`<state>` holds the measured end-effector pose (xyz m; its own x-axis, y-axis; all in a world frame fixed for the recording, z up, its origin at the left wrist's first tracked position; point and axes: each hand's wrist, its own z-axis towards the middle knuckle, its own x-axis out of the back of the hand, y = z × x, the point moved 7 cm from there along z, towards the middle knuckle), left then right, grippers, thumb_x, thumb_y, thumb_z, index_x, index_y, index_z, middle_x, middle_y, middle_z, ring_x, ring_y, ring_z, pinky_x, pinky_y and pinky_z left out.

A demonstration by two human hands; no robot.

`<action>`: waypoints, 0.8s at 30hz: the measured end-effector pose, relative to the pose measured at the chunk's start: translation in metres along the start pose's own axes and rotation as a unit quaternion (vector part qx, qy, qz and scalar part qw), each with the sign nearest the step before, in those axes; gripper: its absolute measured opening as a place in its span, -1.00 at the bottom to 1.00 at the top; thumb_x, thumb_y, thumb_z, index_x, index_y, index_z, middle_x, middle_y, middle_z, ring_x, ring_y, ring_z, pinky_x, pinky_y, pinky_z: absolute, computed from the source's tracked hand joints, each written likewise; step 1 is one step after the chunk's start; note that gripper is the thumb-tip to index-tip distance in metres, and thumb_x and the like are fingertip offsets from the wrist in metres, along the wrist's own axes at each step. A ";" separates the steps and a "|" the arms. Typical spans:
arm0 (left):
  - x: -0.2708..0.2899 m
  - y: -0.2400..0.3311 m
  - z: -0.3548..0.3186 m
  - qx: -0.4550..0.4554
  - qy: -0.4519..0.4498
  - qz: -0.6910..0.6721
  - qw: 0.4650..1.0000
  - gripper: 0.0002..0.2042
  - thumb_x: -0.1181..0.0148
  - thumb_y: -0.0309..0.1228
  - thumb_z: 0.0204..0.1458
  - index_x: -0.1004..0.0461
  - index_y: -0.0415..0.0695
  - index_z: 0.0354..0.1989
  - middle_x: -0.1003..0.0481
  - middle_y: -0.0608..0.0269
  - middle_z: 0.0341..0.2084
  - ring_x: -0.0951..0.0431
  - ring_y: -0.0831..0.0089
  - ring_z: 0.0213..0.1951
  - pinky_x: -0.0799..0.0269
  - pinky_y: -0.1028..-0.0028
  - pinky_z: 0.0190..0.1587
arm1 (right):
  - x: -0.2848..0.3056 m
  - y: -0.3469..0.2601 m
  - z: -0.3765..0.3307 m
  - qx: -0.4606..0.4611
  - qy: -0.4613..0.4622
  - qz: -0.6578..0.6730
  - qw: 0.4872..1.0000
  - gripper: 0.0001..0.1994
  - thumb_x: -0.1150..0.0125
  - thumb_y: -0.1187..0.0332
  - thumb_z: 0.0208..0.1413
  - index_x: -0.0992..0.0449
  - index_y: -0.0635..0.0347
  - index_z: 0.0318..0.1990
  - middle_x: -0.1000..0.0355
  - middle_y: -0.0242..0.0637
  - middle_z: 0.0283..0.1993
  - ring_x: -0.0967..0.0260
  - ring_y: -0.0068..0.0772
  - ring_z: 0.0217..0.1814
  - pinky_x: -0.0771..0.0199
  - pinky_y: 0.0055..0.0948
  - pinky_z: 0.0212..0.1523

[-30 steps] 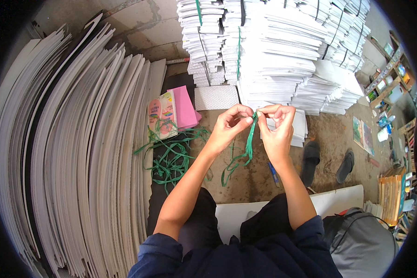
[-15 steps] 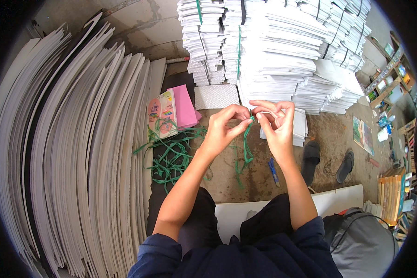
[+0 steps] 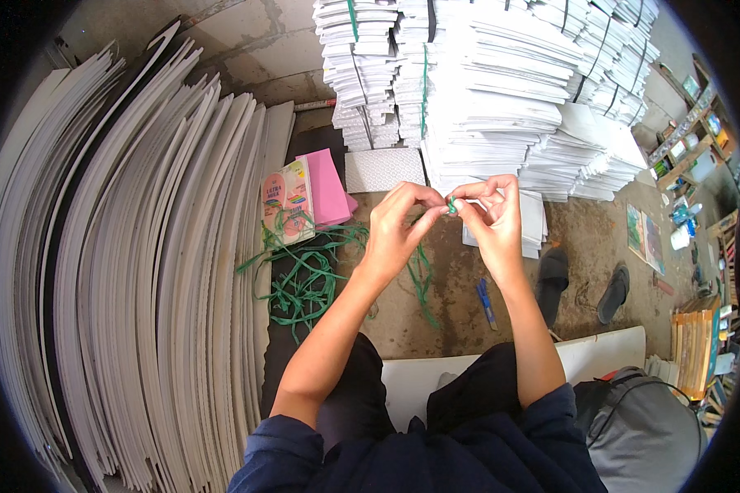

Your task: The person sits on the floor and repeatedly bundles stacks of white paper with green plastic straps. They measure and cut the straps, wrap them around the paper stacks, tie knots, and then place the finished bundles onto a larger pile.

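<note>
A green plastic string (image 3: 452, 205) is bunched small between my fingertips, in front of the paper stacks. My left hand (image 3: 396, 226) pinches it between thumb and forefinger. From the other side, my right hand (image 3: 493, 220) holds it in a pinch too, its remaining fingers loosely curled. A longer green strand (image 3: 422, 279) hangs below, beside my left wrist; whether it joins the held piece is hidden. On the dark sheet to the left lies a tangled heap of green string (image 3: 302, 287).
Tall grey board stacks (image 3: 156, 271) line the left side. White paper bundles (image 3: 501, 90) rise ahead. A pink sheet (image 3: 327, 187) and printed carton piece (image 3: 286, 201) lie near the string. On the floor are a blue cutter knife (image 3: 486, 302) and dark sandals (image 3: 552, 283); a grey bag (image 3: 645, 431) sits lower right.
The green loop that hung from my fingertips is now gathered up into a small bunch between them. The loose strand now shows closer to my left wrist. Both hands stay almost in place.
</note>
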<state>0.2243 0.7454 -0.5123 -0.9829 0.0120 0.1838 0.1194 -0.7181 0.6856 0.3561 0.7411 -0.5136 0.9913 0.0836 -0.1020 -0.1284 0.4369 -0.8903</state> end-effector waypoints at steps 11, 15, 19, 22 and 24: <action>-0.016 -0.011 -0.010 0.200 0.008 -0.044 0.979 -0.86 -0.16 -0.47 -0.09 -0.34 -0.18 -0.39 -0.15 0.48 -0.78 -0.05 0.72 -0.69 0.00 0.65 -0.64 | 0.014 -0.005 -0.005 0.090 0.118 -0.069 0.987 -0.66 0.00 0.70 -0.08 0.02 0.14 -0.31 -0.22 -0.29 -0.37 -0.11 -0.56 -0.31 -0.14 -0.52 -0.19; -0.018 -0.005 -0.013 0.222 0.041 -0.033 0.974 -0.88 -0.17 -0.47 -0.10 -0.38 -0.18 -0.39 -0.12 0.49 -0.80 -0.05 0.72 -0.69 0.02 0.65 -0.65 | 0.014 -0.010 -0.007 0.126 0.163 -0.099 0.974 -0.64 0.01 0.72 -0.12 0.04 0.15 -0.31 -0.15 -0.32 -0.37 0.01 -0.57 -0.33 -0.08 -0.54 -0.21; -0.019 0.005 -0.013 0.224 0.048 -0.033 0.973 -0.87 -0.16 -0.48 -0.09 -0.41 -0.18 -0.36 -0.11 0.49 -0.80 -0.04 0.73 -0.69 0.02 0.65 -0.66 | 0.018 -0.017 -0.009 0.150 0.182 -0.115 0.965 -0.62 0.01 0.71 -0.12 0.06 0.14 -0.30 -0.16 -0.30 -0.37 0.01 -0.56 -0.33 -0.07 -0.53 -0.21; -0.021 -0.003 -0.018 0.254 0.049 -0.061 0.964 -0.87 -0.16 -0.49 -0.08 -0.43 -0.19 -0.34 -0.19 0.55 -0.71 -0.06 0.80 -0.65 0.05 0.73 -0.64 | 0.019 -0.015 -0.007 0.122 0.162 -0.117 0.972 -0.62 0.00 0.70 -0.10 0.07 0.13 -0.29 -0.21 -0.26 -0.37 -0.08 -0.53 -0.33 -0.12 -0.51 -0.20; -0.016 -0.009 -0.022 0.283 0.059 -0.091 0.953 -0.88 -0.16 -0.49 -0.08 -0.44 -0.21 -0.34 -0.24 0.58 -0.66 -0.07 0.84 -0.63 0.07 0.77 -0.63 | 0.016 -0.012 -0.004 0.093 0.124 -0.088 0.984 -0.62 0.00 0.70 -0.08 0.07 0.12 -0.29 -0.26 -0.23 -0.36 -0.17 -0.50 -0.31 -0.17 -0.49 -0.19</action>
<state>0.2360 0.7366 -0.5373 -0.9995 -0.0025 -0.0321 -0.0308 -0.2218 0.9746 0.3734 0.7342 -0.5064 0.9724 -0.2190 -0.0802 0.0645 0.5831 -0.8098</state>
